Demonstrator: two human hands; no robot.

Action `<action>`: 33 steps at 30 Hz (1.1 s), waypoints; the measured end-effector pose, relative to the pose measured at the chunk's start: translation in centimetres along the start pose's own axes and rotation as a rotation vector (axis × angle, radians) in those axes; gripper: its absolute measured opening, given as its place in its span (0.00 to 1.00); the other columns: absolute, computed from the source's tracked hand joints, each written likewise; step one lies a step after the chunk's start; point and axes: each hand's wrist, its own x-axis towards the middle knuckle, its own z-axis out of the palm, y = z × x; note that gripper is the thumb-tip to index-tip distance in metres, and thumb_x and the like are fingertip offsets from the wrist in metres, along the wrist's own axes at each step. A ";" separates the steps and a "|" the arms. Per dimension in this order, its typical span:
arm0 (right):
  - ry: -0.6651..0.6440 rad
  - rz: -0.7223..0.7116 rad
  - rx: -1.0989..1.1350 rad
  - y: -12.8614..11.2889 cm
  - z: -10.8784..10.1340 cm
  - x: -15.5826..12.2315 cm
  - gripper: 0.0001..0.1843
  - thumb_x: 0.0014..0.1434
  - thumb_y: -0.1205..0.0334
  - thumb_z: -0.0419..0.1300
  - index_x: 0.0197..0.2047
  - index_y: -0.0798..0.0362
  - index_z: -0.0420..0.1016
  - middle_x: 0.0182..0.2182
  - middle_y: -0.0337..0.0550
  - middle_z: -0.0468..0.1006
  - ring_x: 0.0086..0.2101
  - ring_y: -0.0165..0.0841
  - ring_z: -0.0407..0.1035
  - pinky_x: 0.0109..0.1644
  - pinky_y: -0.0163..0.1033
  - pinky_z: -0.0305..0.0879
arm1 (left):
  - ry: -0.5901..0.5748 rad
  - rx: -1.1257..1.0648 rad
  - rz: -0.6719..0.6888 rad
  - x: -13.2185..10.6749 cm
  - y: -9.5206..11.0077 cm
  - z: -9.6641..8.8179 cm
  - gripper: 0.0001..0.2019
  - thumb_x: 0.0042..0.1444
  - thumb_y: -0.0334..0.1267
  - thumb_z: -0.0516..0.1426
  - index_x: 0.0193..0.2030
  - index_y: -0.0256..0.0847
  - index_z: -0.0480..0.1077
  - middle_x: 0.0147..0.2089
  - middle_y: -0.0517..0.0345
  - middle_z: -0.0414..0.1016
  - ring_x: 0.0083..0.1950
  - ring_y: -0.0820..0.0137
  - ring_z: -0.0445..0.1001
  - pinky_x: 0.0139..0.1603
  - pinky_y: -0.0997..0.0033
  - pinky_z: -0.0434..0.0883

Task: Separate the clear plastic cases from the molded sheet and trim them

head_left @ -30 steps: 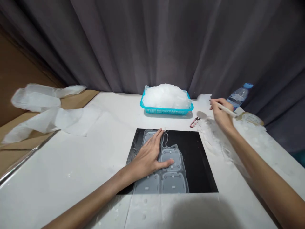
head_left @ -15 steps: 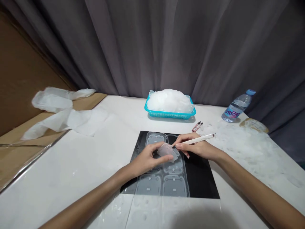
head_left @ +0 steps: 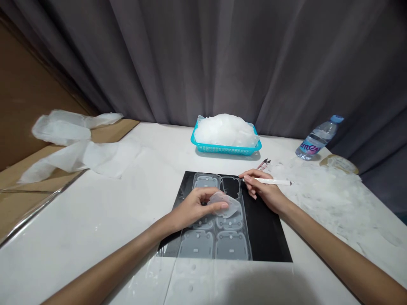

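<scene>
A clear film sheet [head_left: 216, 241] with several rounded rectangular pieces lies on a black mat [head_left: 267, 233] in front of me. My left hand [head_left: 193, 207] pinches one loose clear film piece [head_left: 226, 202] just above the sheet. My right hand [head_left: 265, 190] rests at the mat's far right edge, closed on a thin white pen-like tool [head_left: 275, 181] whose tip points at the sheet's top row. One spot in the top row shows bare black.
A turquoise basket [head_left: 225, 148] heaped with clear film pieces stands behind the mat. Small snips [head_left: 263, 164] lie beside it. A water bottle [head_left: 318, 138], a tape roll [head_left: 338, 163] and film scraps [head_left: 321, 186] lie right. White plastic wrap [head_left: 73, 148] lies left on cardboard [head_left: 28, 169].
My right hand came back from the scrap pile with the tool to the sheet. My left hand went from lying flat on the sheet to pinching a lifted film piece.
</scene>
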 end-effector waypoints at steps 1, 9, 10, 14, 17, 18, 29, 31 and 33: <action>0.044 -0.019 -0.016 0.1 0.1 0.0 0.16 0.63 0.47 0.67 0.45 0.50 0.81 0.26 0.33 0.67 0.23 0.23 0.59 0.23 0.30 0.57 | 0.009 0.012 0.003 0.0 0.1 0.0 0.13 0.61 0.48 0.66 0.43 0.41 0.82 0.39 0.58 0.81 0.35 0.71 0.72 0.36 0.73 0.66; 0.021 -0.015 -0.233 -0.3 0.9 -0.3 0.18 0.62 0.45 0.67 0.43 0.52 0.82 0.25 0.36 0.72 0.24 0.26 0.62 0.25 0.33 0.58 | -0.033 0.006 0.068 0.0 0.8 -0.2 0.11 0.63 0.45 0.65 0.46 0.44 0.84 0.49 0.52 0.85 0.47 0.63 0.80 0.45 0.69 0.72; 0.011 -0.014 -0.254 -0.4 0.9 -0.3 0.19 0.62 0.45 0.66 0.43 0.53 0.82 0.25 0.36 0.72 0.24 0.26 0.62 0.26 0.33 0.57 | -0.033 -0.008 0.068 0.0 0.8 -0.1 0.10 0.63 0.45 0.65 0.46 0.44 0.84 0.50 0.53 0.85 0.48 0.63 0.80 0.47 0.68 0.72; 0.005 -0.013 -0.305 -0.5 1.0 -0.3 0.20 0.64 0.44 0.64 0.44 0.53 0.81 0.25 0.36 0.72 0.25 0.27 0.63 0.27 0.33 0.58 | 0.045 -0.144 0.021 0.2 0.7 0.1 0.11 0.64 0.46 0.64 0.46 0.41 0.82 0.43 0.55 0.82 0.43 0.67 0.79 0.43 0.71 0.75; 0.003 -0.010 -0.324 -0.4 1.0 -0.3 0.21 0.65 0.43 0.63 0.46 0.53 0.79 0.26 0.36 0.72 0.25 0.27 0.64 0.28 0.34 0.59 | 0.065 -0.253 -0.010 0.5 0.7 0.1 0.15 0.67 0.49 0.60 0.51 0.40 0.80 0.41 0.55 0.81 0.39 0.68 0.79 0.40 0.70 0.78; 0.000 -0.009 -0.327 -0.4 1.0 -0.3 0.21 0.65 0.43 0.62 0.46 0.53 0.79 0.27 0.36 0.72 0.26 0.27 0.64 0.28 0.34 0.59 | 0.065 -0.269 -0.021 0.6 0.6 0.1 0.17 0.68 0.49 0.59 0.53 0.40 0.79 0.42 0.54 0.82 0.39 0.67 0.80 0.40 0.70 0.78; -0.013 -0.003 -0.346 0.0 1.0 -0.4 0.22 0.68 0.41 0.59 0.48 0.52 0.77 0.28 0.36 0.73 0.26 0.28 0.64 0.28 0.34 0.59 | 0.060 -0.407 -0.099 1.1 0.1 -0.6 0.25 0.71 0.54 0.52 0.55 0.32 0.77 0.47 0.39 0.86 0.41 0.59 0.85 0.39 0.66 0.79; -0.013 -0.002 -0.351 0.0 1.1 -0.4 0.23 0.67 0.40 0.59 0.48 0.52 0.78 0.28 0.37 0.73 0.26 0.28 0.64 0.29 0.34 0.59 | 0.047 -0.416 -0.103 1.1 0.2 -0.5 0.29 0.72 0.57 0.49 0.55 0.31 0.77 0.47 0.37 0.85 0.41 0.58 0.85 0.40 0.65 0.80; -0.004 -0.007 -0.359 -0.1 1.2 -0.4 0.23 0.67 0.39 0.59 0.47 0.52 0.78 0.28 0.37 0.73 0.26 0.29 0.65 0.29 0.35 0.59 | 0.028 -0.431 -0.106 1.0 0.4 -0.5 0.33 0.71 0.60 0.47 0.54 0.30 0.77 0.48 0.35 0.85 0.43 0.56 0.85 0.40 0.64 0.80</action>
